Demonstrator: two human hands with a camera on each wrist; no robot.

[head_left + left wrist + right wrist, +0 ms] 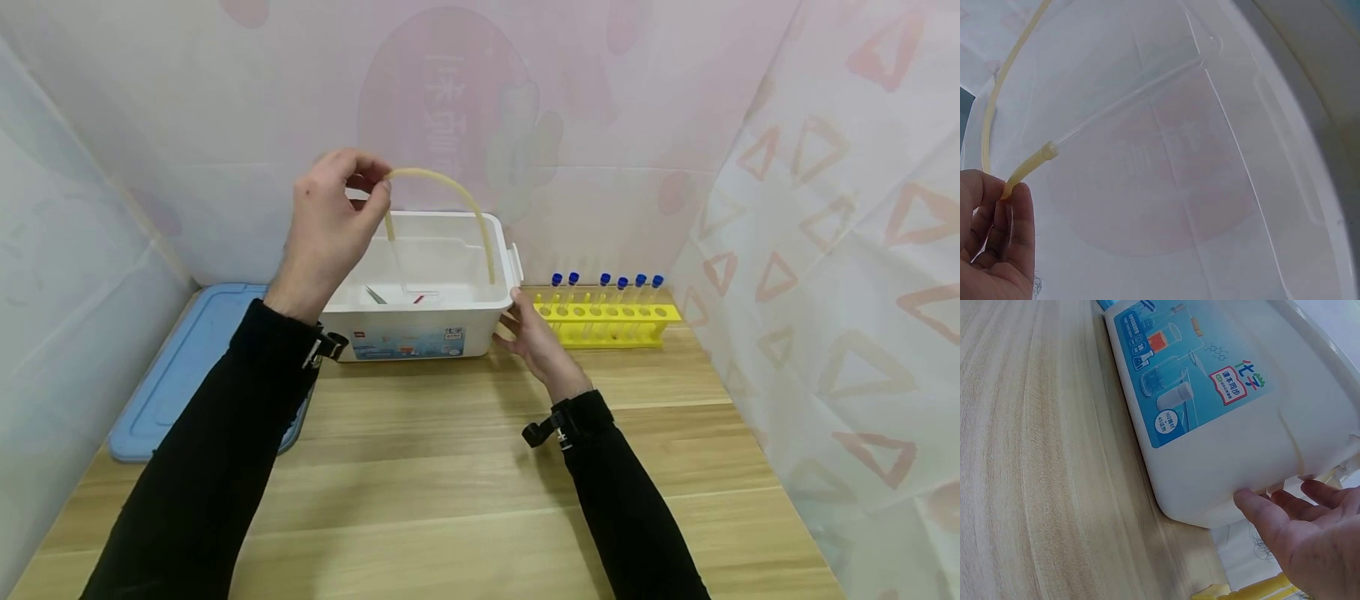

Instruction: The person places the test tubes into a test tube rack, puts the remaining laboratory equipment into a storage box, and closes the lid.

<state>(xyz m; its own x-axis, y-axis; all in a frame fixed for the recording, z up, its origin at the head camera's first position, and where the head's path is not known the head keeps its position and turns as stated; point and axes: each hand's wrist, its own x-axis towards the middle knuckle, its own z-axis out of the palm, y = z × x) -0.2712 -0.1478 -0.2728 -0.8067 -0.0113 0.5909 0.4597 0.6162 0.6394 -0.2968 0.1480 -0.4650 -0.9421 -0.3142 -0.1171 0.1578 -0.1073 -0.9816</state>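
Note:
My left hand (330,221) is raised over the white plastic box (397,314) at the back of the table. Its thumb and fingertips pinch a yellowish rubber tube (459,185), which arches to the right and droops into the box. In the left wrist view, a clear glass tube (1129,100) is fitted into the short end of the rubber tube (1030,164) and points down into the box. My right hand (542,340) touches the box's right front corner, thumb (1257,503) toward the front and fingers along the side.
Metal tweezer tips (376,295) and a small red item (419,299) show inside the box. Left of it lies a blue lid (198,346). To the right, a yellow rack (607,313) holds several blue-capped test tubes. Patterned cloth (637,125) hangs behind and on both sides.

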